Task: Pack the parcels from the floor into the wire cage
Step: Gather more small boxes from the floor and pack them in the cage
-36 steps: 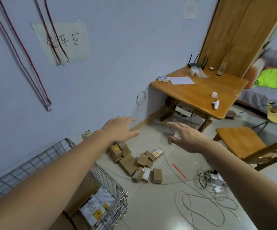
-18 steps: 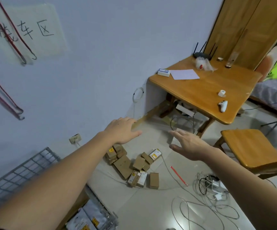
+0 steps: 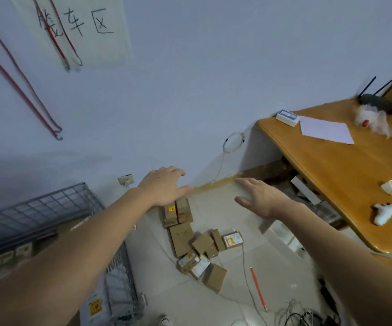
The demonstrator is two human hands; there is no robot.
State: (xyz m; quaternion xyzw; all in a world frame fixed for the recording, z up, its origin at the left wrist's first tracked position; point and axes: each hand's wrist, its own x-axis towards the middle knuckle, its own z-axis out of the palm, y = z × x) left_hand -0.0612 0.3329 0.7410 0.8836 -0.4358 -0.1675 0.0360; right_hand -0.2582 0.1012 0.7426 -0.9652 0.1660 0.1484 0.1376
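Both your arms reach forward over the floor. Your left hand is spread palm-down with the fingers nearly straight, its grip loose and holding nothing; it hangs in front of the far end of the parcel pile. Your right hand is likewise flat and relaxed, thumb out to the side, with nothing in its grip.

The parcels lie in a scattered cluster on the tiled floor, between and below your two hands: small brown cardboard boxes, some with white and yellow labels, a few stacked near your left hand, the rest tumbled together nearer you. A red pen lies on the tiles just right of the pile, beside a thin grey cable.

The wire cage stands at your left against the wall, with labelled packages already visible inside it near the bottom edge. At the right, a wooden surface carries a sheet of paper, a small white box and a router.
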